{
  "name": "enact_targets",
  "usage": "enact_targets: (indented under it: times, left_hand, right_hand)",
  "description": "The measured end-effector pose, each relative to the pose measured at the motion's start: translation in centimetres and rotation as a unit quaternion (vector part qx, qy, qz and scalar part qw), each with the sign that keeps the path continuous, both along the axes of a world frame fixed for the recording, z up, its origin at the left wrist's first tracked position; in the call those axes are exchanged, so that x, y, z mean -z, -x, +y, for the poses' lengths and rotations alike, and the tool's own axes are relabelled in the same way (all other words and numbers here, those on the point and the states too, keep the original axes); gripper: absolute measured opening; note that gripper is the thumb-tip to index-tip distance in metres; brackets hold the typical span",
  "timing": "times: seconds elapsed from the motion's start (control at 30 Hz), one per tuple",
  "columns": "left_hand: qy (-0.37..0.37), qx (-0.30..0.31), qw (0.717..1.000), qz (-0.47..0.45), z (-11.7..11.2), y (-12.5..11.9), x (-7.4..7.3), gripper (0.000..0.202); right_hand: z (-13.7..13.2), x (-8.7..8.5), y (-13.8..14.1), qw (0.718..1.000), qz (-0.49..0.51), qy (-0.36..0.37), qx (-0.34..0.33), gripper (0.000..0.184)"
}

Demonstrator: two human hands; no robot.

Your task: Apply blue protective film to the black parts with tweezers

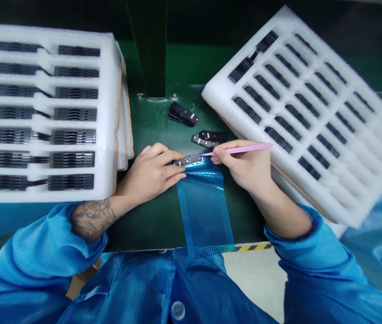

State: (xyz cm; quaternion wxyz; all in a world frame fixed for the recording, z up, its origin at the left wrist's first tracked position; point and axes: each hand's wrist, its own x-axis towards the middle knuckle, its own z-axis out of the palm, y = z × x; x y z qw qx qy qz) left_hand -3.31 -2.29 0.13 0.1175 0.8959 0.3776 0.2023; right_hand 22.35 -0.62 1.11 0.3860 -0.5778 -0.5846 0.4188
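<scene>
My left hand [157,168] pinches the left end of a small black electronic part [191,159] between thumb and fingers. Pink tweezers [245,148] are gripped in my right hand [241,164], their tip at the right end of that part. Under the part lies the top of a blue sheet [204,207] dotted with rows of small dark pieces; it runs down over the table's front edge. Just beyond my right fingers is a small pile of black parts [211,137]. A second black stack [182,114] sits farther back.
At left, a white foam tray [108,117] holds rows of black parts in joined pairs. An angled white foam tray [221,81] at right holds many black parts, with bare slots at its lower right. A green post [148,54] rises behind the green table [143,229].
</scene>
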Motion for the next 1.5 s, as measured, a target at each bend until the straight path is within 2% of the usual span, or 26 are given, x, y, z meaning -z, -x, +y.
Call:
enact_targets:
  times: [0.37, 0.8, 0.93, 0.97, 1.03, 1.13, 1.23, 1.3, 1.4, 1.5]
  left_hand:
    - [-0.009, 0.002, 1.0, -0.004, 0.1, 0.1, 0.0, 0.019]
    - [-0.001, 0.002, 1.0, -0.001, 0.0, 0.1, 0.0, 0.02]
    - [0.002, 0.004, 1.0, 0.001, 0.0, 0.1, 0.0, 0.02]
    - [0.001, 0.005, 1.0, 0.003, 0.0, 0.1, 0.0, 0.021]
    - [-0.003, 0.007, 1.0, 0.008, 0.0, 0.2, 0.0, 0.022]
    - [-0.012, 0.008, 1.0, 0.015, 0.0, 0.1, -0.1, 0.025]
    - [-0.023, 0.013, 0.999, 0.024, -0.1, 0.1, 0.0, 0.025]
    - [-0.029, 0.014, 0.999, 0.029, -0.1, 0.1, 0.0, 0.025]
    - [-0.029, 0.007, 0.999, 0.031, -0.1, 0.1, 0.0, 0.026]
    - [-0.023, -0.001, 0.999, 0.032, -0.2, 0.2, 0.0, 0.027]
  right_hand:
    - [0.1, 0.0, 0.0, 0.999, 0.02, 0.024, 0.004, 0.014]
    - [0.0, -0.1, 0.0, 1.0, -0.008, 0.006, -0.001, 0.014]
    - [-0.3, -0.2, -0.2, 0.998, 0.058, 0.025, 0.022, 0.021]
    - [-0.4, -0.2, -0.3, 0.997, 0.076, 0.01, 0.026, 0.024]
    - [-0.6, -0.2, -0.5, 0.995, 0.075, -0.065, 0.005, 0.028]
    - [-0.6, 0.1, -0.4, 0.97, -0.047, -0.196, -0.137, 0.02]
    - [-0.1, 0.3, 0.3, 0.911, -0.21, -0.245, -0.257, 0.018]
    - [0.1, 0.3, 0.7, 0.88, -0.275, -0.271, -0.277, 0.017]
    - [0.1, -0.2, 0.5, 0.85, -0.305, -0.322, -0.284, 0.016]
    - [0.2, -0.8, -0.6, 0.855, -0.296, -0.349, -0.243, 0.014]
